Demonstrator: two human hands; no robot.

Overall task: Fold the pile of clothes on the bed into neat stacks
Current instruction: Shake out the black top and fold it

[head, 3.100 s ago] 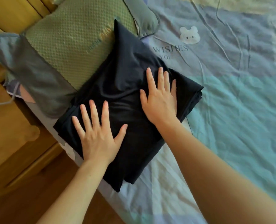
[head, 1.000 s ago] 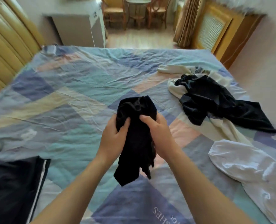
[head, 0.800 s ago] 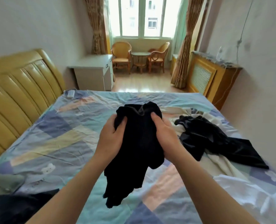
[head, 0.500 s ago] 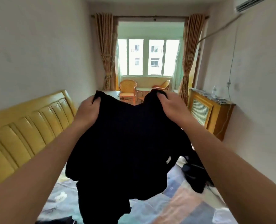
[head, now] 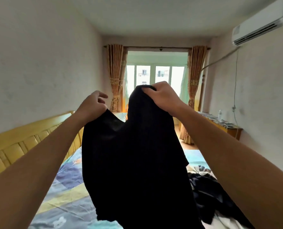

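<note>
Now the black garment (head: 134,162) hangs high at twelve o'clock, shaken open from its earlier bunch; right hand (head: 160,96) pinches the top, left hand (head: 94,104) grips its corner, ready for folding.

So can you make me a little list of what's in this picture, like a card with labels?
place: bedroom, over a bed
held thing: black garment, up in the air, hanging down
right hand: grips the garment's top edge, higher up
left hand: holds the other top corner, lower; index finger looks lifted off
on the bed: dark clothes at the right, unfolded
behind: window with curtains
on the wall: air conditioner, top right
</note>
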